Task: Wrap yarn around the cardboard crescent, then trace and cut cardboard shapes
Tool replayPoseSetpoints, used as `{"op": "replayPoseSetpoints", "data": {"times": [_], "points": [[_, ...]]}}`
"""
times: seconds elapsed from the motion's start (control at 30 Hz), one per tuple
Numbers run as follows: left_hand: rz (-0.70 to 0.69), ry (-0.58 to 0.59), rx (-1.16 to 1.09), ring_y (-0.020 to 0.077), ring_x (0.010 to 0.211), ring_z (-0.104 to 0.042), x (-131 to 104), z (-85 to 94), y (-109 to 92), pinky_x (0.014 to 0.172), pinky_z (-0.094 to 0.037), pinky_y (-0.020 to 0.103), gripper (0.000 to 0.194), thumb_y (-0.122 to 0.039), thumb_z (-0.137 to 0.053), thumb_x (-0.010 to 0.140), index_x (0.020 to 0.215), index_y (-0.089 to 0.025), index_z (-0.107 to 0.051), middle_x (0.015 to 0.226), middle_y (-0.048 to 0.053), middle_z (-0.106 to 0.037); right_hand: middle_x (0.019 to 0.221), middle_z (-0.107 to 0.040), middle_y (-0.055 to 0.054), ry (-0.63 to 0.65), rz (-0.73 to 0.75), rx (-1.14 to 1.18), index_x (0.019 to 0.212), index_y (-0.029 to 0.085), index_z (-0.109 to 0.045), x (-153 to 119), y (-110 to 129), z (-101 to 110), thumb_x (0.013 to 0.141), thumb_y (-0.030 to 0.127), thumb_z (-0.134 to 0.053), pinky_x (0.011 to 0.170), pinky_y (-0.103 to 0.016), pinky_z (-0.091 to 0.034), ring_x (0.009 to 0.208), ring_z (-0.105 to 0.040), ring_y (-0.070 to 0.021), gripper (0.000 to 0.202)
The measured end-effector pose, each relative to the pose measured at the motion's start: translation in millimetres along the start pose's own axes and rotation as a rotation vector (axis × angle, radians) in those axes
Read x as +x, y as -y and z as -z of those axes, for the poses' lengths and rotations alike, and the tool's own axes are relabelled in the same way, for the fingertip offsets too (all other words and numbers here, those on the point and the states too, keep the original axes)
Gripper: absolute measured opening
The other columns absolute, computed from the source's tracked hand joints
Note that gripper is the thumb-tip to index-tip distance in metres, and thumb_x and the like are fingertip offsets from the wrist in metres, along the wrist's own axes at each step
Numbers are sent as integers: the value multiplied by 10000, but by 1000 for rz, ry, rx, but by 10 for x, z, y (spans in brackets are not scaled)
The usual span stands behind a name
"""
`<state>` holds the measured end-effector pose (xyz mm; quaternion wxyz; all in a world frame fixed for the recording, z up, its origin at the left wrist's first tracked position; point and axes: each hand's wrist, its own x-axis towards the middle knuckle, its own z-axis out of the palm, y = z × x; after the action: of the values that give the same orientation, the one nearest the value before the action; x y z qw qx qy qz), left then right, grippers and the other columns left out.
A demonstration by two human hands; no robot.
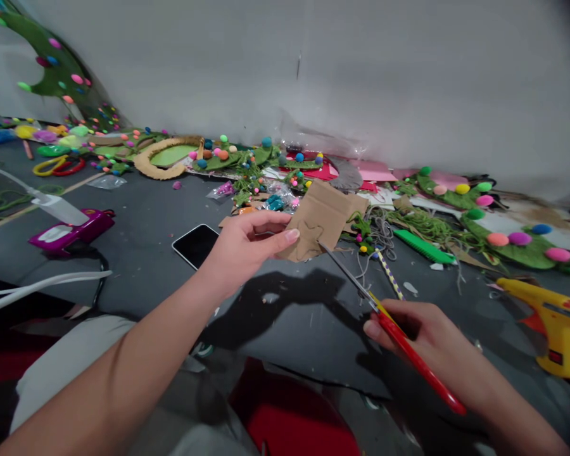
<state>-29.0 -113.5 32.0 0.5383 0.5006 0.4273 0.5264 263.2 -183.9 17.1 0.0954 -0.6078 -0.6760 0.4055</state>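
My left hand (pixel 247 244) pinches the lower left edge of a piece of brown cardboard (pixel 330 206) between thumb and fingers. A star-like outline is drawn on the cardboard's lower half. My right hand (pixel 418 326) is closed around the red and yellow handles of a pair of scissors (pixel 399 335). The scissors' blades point up and to the left, with their tips at the cardboard's lower part, beside the outline. Whether the tips have cut into it is too small to tell. Both hands are above the grey table (pixel 285 316).
A phone (pixel 197 246) lies left of the cardboard, a purple power strip (pixel 73 231) with cables farther left. Green felt pieces with pompoms line the back. A green comb-like piece (pixel 424 246) and yellow glue gun (pixel 551 316) are right; more scissors (pixel 59 166) back left.
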Motion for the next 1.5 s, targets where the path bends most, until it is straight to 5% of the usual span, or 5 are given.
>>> {"op": "replayPoseSetpoints", "data": {"times": [1.13,1.5], "points": [[-3,27,67,187,853,-733,-11,15,-7,667,-599,256,310,-381,-888,780,1034,-223,-808,1018,50,-801,720,-379,27,18,13,51,722,196,-502,-9,-27,-43,897,662,-634,604,-264,-316,696,-357,-136,514],[56,3,66,184,863,-733,1,25,0,668,-619,250,363,-380,-900,762,1068,-211,-802,1014,59,-793,636,-432,15,-68,100,-38,667,184,-548,17,-28,-70,899,667,-618,536,-248,-331,621,-376,-124,540]]}}
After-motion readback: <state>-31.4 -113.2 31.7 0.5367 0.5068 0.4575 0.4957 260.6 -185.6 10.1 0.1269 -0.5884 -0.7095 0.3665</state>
